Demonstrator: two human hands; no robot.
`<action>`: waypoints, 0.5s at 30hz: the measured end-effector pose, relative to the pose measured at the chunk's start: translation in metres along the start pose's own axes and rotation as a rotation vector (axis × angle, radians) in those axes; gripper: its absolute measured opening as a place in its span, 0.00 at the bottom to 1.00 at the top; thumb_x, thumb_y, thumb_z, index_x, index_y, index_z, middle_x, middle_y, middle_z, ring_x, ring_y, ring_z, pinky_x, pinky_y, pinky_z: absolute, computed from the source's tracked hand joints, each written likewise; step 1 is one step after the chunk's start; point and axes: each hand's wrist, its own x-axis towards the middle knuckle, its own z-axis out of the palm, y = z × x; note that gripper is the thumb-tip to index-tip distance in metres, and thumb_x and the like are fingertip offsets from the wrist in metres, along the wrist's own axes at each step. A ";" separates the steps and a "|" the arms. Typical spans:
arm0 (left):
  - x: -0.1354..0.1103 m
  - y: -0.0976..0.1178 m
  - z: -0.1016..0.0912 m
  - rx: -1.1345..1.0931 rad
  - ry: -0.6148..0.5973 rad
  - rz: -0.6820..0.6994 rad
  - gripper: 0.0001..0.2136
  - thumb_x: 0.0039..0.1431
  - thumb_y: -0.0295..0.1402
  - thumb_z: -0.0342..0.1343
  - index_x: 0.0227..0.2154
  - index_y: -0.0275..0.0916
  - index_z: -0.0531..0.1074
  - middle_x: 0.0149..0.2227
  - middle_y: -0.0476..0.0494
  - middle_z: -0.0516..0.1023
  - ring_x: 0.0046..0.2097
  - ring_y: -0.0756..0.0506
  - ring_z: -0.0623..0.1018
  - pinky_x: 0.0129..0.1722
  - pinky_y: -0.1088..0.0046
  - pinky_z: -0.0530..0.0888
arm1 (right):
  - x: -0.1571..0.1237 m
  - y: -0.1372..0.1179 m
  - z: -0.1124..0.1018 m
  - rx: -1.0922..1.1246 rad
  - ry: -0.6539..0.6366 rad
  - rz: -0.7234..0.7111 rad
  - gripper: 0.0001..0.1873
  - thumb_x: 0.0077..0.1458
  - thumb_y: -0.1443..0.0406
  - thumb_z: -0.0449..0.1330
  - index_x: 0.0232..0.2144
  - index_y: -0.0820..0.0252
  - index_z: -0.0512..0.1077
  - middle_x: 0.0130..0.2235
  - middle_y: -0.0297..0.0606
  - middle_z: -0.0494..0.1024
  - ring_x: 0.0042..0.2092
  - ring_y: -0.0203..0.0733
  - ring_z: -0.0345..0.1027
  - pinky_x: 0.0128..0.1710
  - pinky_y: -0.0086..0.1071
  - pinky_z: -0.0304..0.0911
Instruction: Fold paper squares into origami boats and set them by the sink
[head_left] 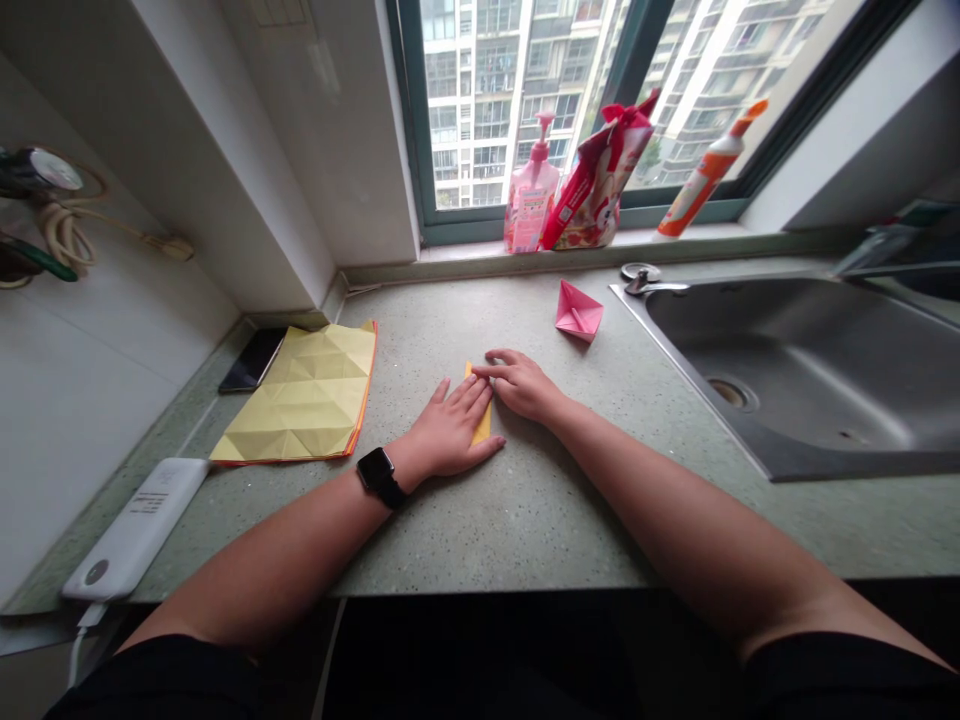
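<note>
while left hand (448, 432) and right hand (521, 386) lie flat | fingers (459, 398) open on narrow folded yellow paper (481, 425)

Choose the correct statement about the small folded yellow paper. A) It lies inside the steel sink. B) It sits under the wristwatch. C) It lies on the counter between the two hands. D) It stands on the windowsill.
C: the folded yellow paper lies on the speckled counter between the left hand and the right hand, both touching it.

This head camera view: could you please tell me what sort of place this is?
Probably a kitchen in a high-rise flat: a stainless steel sink, a speckled green stone countertop, and a window overlooking tall apartment towers.
</note>
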 end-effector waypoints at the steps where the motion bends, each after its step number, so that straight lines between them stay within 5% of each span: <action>1: 0.000 0.000 0.000 0.003 0.004 0.006 0.40 0.77 0.56 0.42 0.78 0.30 0.52 0.79 0.27 0.54 0.81 0.33 0.52 0.79 0.43 0.44 | -0.001 -0.001 -0.002 0.004 -0.012 0.002 0.24 0.70 0.69 0.55 0.60 0.48 0.82 0.67 0.45 0.76 0.69 0.55 0.68 0.72 0.52 0.60; 7: -0.005 0.006 0.001 0.017 0.009 0.048 0.41 0.77 0.58 0.41 0.78 0.30 0.51 0.80 0.26 0.53 0.82 0.33 0.49 0.79 0.46 0.39 | -0.003 -0.002 -0.008 0.018 -0.050 0.011 0.23 0.77 0.54 0.52 0.61 0.48 0.82 0.69 0.45 0.75 0.71 0.56 0.66 0.73 0.52 0.58; 15: -0.029 0.015 -0.003 -0.011 -0.103 0.055 0.44 0.76 0.61 0.37 0.80 0.30 0.47 0.81 0.28 0.48 0.82 0.35 0.46 0.79 0.49 0.37 | -0.003 0.000 -0.006 -0.036 -0.061 -0.009 0.21 0.75 0.56 0.57 0.63 0.45 0.80 0.70 0.44 0.73 0.71 0.55 0.65 0.74 0.51 0.56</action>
